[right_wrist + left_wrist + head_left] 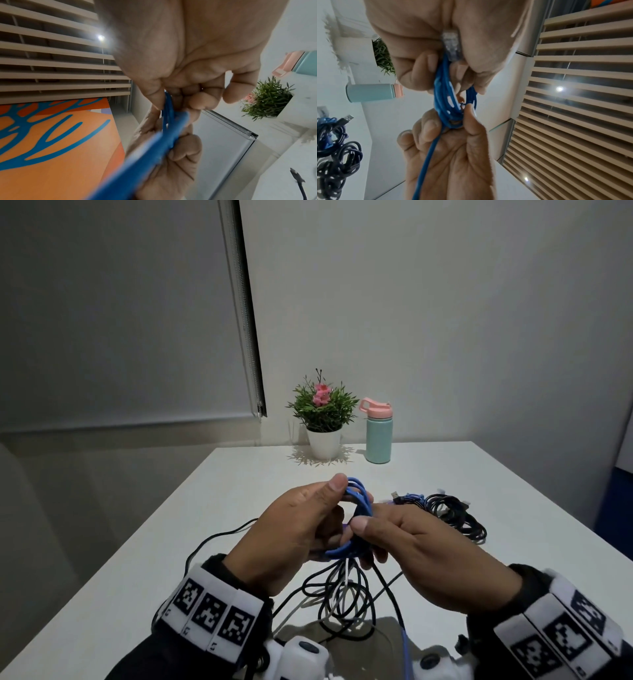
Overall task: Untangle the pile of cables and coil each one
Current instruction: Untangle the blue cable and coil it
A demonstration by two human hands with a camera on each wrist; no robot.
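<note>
A coiled blue cable (356, 510) sits at the centre of the frame, held above a white table (212, 508) with the left hand (291, 529) and right hand (421, 546) both gripping its loops. Below it lies a tangle of black and white cables (342, 594). At right rest bundled dark cables (452, 511); a potted plant (323, 419) and mint bottle (377, 436) stand behind.

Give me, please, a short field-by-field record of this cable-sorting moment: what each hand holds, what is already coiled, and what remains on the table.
left hand: grips the blue cable coil, thumb on top
right hand: pinches the same coil from the other side
blue cable tail: hangs down from the coil toward the person
tangled cables: black and white strands, loose on the table under the hands
bundled cables: dark heap at the right
background: potted plant, water bottle
</note>
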